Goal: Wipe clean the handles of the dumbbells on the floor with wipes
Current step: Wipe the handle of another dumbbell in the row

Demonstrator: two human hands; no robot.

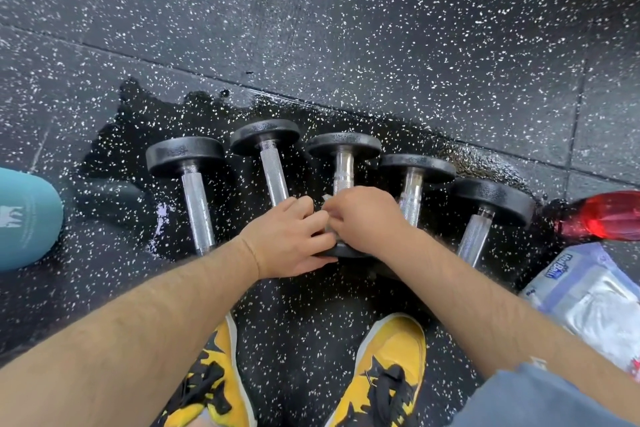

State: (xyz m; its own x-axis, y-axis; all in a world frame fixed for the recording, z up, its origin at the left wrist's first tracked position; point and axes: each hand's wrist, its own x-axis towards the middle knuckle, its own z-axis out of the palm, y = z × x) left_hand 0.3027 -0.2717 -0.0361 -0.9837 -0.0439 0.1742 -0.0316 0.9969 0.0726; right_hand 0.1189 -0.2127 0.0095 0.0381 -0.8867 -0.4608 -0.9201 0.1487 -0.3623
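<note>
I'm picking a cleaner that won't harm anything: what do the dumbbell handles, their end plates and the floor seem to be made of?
Handles: bare metal, likely chromed steel; silvery, shiny, with fine knurled texture. End plates: black with a dull sheen, probably rubber or urethane coating, though painted iron is possible. Floor: black, likely rubber tiles with white flecks, seams visible, glossy where wet.

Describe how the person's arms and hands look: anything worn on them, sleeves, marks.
The left forearm and right forearm are bare and hairy, with no sleeves over them. The left hand and right hand wear no gloves, and no rings or watch show. A thin line crosses the left wrist; bracelet or crease, I cannot tell. Blue-grey cloth shows below the right forearm.
</note>
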